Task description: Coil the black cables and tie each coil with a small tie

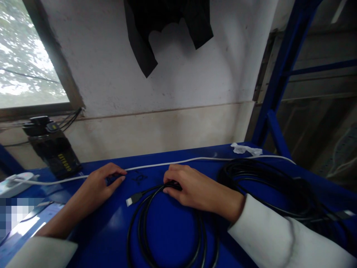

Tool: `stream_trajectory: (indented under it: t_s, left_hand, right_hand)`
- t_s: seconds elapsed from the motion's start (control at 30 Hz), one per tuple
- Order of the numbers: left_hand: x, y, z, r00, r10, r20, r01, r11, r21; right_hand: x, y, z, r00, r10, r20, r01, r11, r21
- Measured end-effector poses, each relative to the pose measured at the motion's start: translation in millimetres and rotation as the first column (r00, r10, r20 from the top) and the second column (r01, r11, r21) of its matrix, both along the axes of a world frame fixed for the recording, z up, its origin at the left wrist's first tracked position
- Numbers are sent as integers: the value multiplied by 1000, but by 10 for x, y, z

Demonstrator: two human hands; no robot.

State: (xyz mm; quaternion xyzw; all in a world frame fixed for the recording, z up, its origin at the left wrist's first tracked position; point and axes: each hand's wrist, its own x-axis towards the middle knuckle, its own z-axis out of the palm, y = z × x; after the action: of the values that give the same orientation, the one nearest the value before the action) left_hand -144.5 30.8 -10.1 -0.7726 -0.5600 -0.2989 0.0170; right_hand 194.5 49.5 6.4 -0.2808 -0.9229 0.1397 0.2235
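A coiled black cable [142, 227] lies in loops at the front of the blue table. Its plug [134, 199], with a pale tip, points left. My right hand [185, 185] is closed around the top of the loops, thumb on the near side. To the left, my left hand [104, 182] is empty, thumb and forefinger apart. Its fingertips are beside a white cord [158, 165] and just left of some small, thin black pieces [139, 178] on the tabletop. Whether the fingertips touch the cord, I cannot tell.
A larger coil of black cable [267, 190] lies at the right, with crumpled white plastic [247, 149] behind it. A dark water bottle [54, 149] and a white power strip [18, 184] stand at the left. The blue frame post [277, 85] rises at the back right.
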Motion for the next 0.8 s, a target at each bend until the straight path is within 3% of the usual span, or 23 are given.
stream_trajectory:
  t_s: [0.23, 0.43, 0.63, 0.8]
  left_hand:
    - [-97, -82, 89, 999, 51, -2, -51, 999, -9]
    - [-164, -144, 129, 991, 131, -10, -131, 984, -117]
    - [-185, -108, 80, 992, 123, -15, -123, 975, -185]
    - [-113, -138, 141, 994, 106, -28, -110, 974, -198]
  right_hand:
    - [7, 19, -11, 1000, 17, -8, -17, 1000, 17]
    - [3, 16, -26, 1000, 22, -9, -21, 1000, 18]
    - [3, 14, -35, 1000, 20, -16, -20, 1000, 1]
    - [3, 7, -27, 1000, 7, -12, -7, 1000, -6]
